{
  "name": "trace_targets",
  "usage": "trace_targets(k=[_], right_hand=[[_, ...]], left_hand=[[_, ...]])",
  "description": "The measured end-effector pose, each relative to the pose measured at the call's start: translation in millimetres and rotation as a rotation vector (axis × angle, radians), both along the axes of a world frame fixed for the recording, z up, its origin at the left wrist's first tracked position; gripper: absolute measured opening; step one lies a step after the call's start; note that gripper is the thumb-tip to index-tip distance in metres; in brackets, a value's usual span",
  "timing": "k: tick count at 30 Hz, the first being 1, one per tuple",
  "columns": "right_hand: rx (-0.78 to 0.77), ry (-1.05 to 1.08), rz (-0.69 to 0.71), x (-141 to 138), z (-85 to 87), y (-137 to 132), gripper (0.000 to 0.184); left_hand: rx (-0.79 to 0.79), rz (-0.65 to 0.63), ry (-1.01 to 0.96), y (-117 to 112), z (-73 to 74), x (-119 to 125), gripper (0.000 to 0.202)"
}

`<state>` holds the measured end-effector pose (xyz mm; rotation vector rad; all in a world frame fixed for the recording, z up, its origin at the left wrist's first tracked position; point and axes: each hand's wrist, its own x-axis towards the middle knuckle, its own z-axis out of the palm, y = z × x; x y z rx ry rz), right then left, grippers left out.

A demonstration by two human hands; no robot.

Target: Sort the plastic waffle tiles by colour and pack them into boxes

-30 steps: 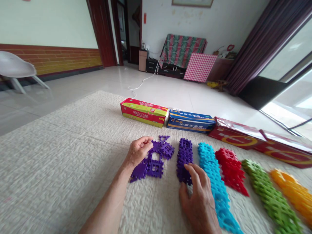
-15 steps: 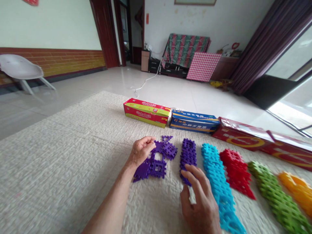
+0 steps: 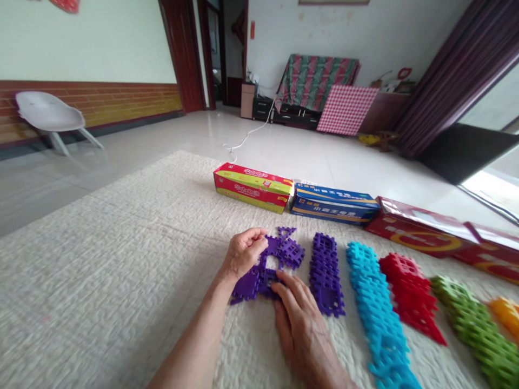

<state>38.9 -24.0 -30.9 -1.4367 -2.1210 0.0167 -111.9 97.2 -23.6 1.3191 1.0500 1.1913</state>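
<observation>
Loose purple plastic interlocking pieces lie in a small spread on the quilted mat. My left hand is over the far left part of this spread, thumb and fingers pressed together; whether anything is between them cannot be made out. My right hand reaches in from the right, fingers stretched and slightly bent, fingertips on a purple windowed square piece. Just right of that hand is an overlapping row of purple pieces. Farther right run similar rows: blue pieces, red pieces and green pieces.
Yellow pieces show at the right edge. Behind the pieces stand a red and yellow box, a blue box and dark red boxes in a line. A white chair stands on the tiled floor at left.
My right hand has moved left, from the near end of the purple row to the loose purple pieces. My left hand keeps its pose. The view has turned slightly left.
</observation>
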Motion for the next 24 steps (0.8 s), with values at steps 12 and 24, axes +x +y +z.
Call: trace_targets(k=[12, 24], right_hand=[[0.101, 0.313, -0.084, 7.6, 5.0, -1.1, 0.026], [0.067, 0.18, -0.081, 1.1, 3.7, -1.3, 0.042]], left_hand=[[-0.024, -0.01, 0.013, 0.8, -3.3, -1.4, 0.03], [-0.035, 0.006, 0.027, 0.3, -1.3, -1.7, 0.033]])
